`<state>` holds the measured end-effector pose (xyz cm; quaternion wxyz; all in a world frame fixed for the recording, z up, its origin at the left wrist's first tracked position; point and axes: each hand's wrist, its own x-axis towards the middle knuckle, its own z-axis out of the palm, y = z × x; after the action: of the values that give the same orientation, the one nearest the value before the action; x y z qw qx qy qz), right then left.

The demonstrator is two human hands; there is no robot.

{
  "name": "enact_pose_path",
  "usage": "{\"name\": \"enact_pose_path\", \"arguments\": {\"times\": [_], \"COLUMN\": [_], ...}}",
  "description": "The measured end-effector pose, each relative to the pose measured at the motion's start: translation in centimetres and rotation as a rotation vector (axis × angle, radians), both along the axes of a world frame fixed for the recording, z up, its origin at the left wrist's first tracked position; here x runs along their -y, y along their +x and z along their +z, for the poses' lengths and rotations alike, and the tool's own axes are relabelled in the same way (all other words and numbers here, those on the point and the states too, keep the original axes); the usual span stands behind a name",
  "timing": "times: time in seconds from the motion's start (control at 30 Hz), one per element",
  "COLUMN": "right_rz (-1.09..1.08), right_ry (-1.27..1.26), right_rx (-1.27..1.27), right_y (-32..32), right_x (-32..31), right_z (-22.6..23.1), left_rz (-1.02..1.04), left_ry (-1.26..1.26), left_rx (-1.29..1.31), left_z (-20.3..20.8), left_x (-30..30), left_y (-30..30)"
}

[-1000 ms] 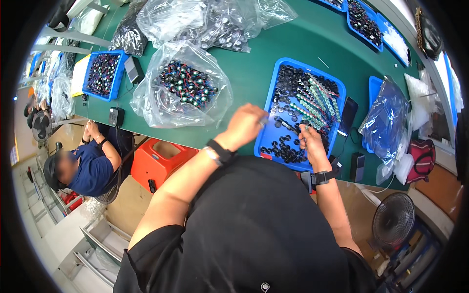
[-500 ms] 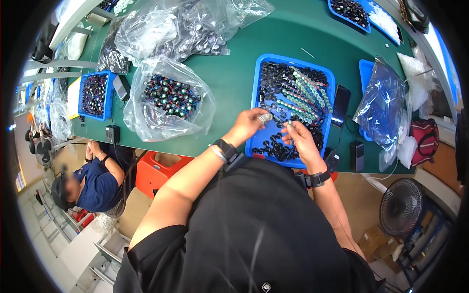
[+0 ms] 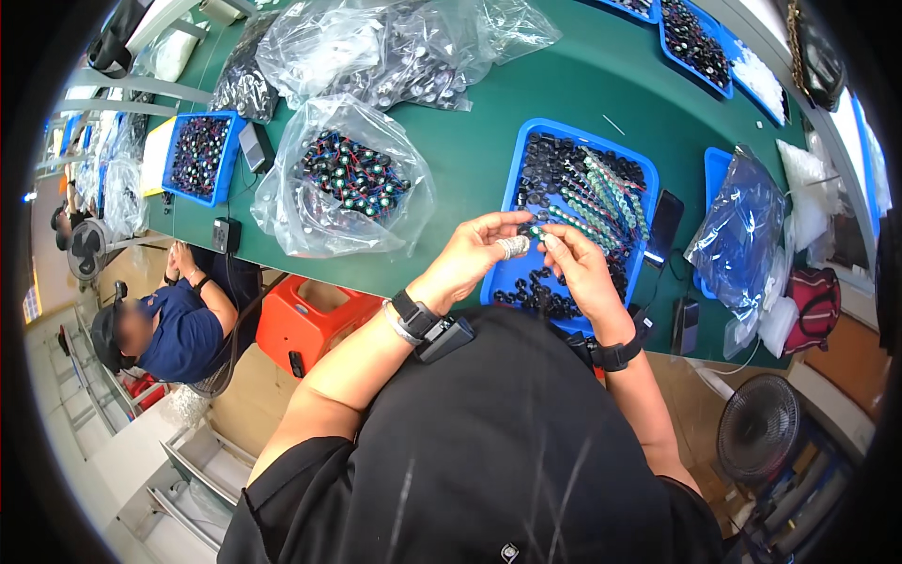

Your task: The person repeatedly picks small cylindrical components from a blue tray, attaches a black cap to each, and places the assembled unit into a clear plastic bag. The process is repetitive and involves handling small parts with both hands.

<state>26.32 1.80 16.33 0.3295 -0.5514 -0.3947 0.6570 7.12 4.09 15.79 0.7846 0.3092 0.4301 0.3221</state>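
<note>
Bare green bench (image 3: 489, 160) strip between clear bag of parts (image 3: 343, 188) and blue tray (image 3: 583, 216): open lane for hand. Left blocked by bag. Tray full of black parts. Right of tray: phone (image 3: 664, 226) just beside, then blue-tinted bag (image 3: 738, 235). Far edge crowded with more bags (image 3: 395, 47).

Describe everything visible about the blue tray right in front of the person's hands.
The blue tray is a shallow rectangular bin, plastic by its look, lying flat on the green table and set at a slant to its edge. It holds many small black parts, massed at its far and near ends, with rows of pale green-tipped pieces across the middle. The left hand and right hand meet above its near side, pinching a small silvery piece. A dark phone lies against its right rim.
</note>
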Motion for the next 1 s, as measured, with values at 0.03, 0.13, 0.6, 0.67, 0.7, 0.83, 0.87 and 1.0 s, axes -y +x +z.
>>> {"name": "enact_pose_path", "arguments": {"times": [0.03, 0.13, 0.6, 0.67, 0.7, 0.83, 0.87, 1.0], "right_rz": [0.002, -0.004, 0.0, 0.037, 0.064, 0.07, 0.048, 0.081], "right_ry": [0.009, 0.026, -0.091, -0.12, -0.127, -0.142, -0.135, -0.162], "right_rx": [0.008, -0.007, -0.011, 0.031, 0.066, 0.129, 0.139, 0.137], "right_y": [-0.2, -0.7, -1.3, -1.4, -1.4, -2.1, -2.4, -3.8], "right_x": [-0.1, -0.1, 0.7, 0.8, 0.9, 1.0, 1.0, 0.8], "right_z": [0.0, 0.1, -1.2, -1.0, -0.9, -0.1, 0.2, 2.2], "left_rz": [-0.003, 0.031, 0.139, 0.107, 0.089, 0.057, 0.031, 0.248], "left_ry": [0.012, -0.021, -0.041, -0.044, -0.031, 0.212, 0.354, 0.704], "left_rx": [-0.017, -0.005, -0.042, -0.113, -0.156, -0.395, -0.519, -0.762], "left_z": [0.1, 0.5, -0.8, -1.4, -1.6, -1.3, -1.6, -2.7], "left_x": [0.0, 0.3, 1.3, 1.4, 1.4, 1.9, 2.1, 0.7], "left_y": [0.0, 0.1, 1.1, 1.2, 1.3, 1.6, 1.7, 1.1]}}
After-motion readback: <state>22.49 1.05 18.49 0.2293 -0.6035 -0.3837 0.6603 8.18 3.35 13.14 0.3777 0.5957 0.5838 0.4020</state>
